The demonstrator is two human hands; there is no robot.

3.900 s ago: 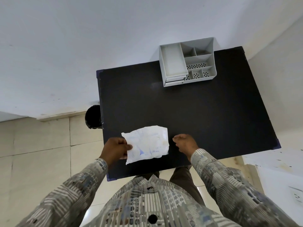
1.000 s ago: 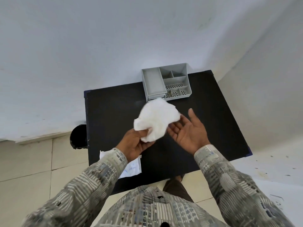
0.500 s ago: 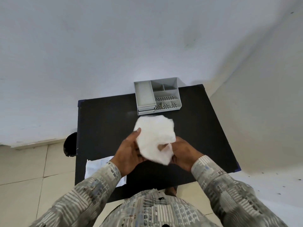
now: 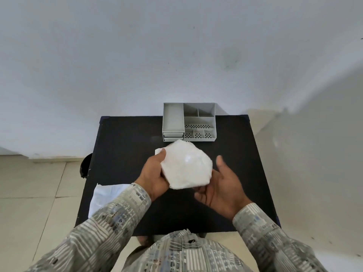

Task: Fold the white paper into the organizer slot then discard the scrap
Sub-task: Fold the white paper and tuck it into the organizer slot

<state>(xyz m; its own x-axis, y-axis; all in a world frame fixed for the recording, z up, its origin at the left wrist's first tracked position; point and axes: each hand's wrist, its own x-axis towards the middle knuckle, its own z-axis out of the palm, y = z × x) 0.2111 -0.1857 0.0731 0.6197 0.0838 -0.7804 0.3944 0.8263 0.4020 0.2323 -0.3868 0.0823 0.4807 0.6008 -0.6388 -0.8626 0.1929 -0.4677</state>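
Note:
A crumpled white paper (image 4: 186,166) is held above the middle of the black table (image 4: 121,146). My left hand (image 4: 155,176) grips its left edge, thumb on top. My right hand (image 4: 221,187) is palm up with fingers spread, under and just right of the paper's lower right edge. The grey organizer (image 4: 189,122) stands at the table's far edge, with one long slot on the left and several smaller compartments on the right. A second printed white sheet (image 4: 104,197) hangs over the table's near-left edge, partly behind my left sleeve.
A dark round bin (image 4: 84,167) stands on the tiled floor just left of the table. White walls close in behind and on the right. Bare black tabletop lies left and right of my hands.
The printed sheet I held earlier now lies at the near-left edge. I hold a crumpled white paper instead. In the last half second my right hand opened and came away from it.

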